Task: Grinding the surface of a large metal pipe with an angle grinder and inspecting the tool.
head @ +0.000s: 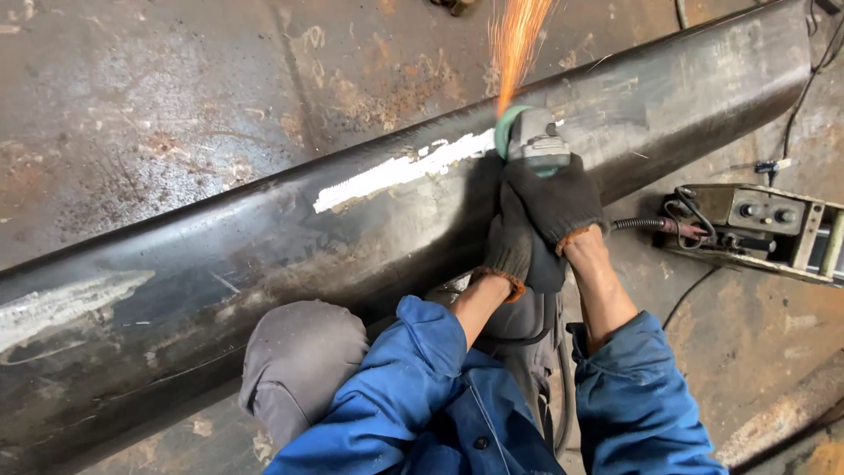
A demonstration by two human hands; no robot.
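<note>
Angle grinder is clamped by both gloved hands, right hand up by the head, left hand below on the body. Disc is pressed on steel pipe at end of bright ground strip; sparks are thrown away from grip. Risk: kickback if disc is tilted, grip lost.

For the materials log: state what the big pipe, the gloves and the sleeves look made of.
Big pipe: apparently steel, dark and scaled, ground bright along a strip, throwing orange sparks.
Gloves, left hand and right hand: dark knitted fabric with orange-edged cuffs.
Sleeves: blue woven cloth, probably cotton workwear.
</note>
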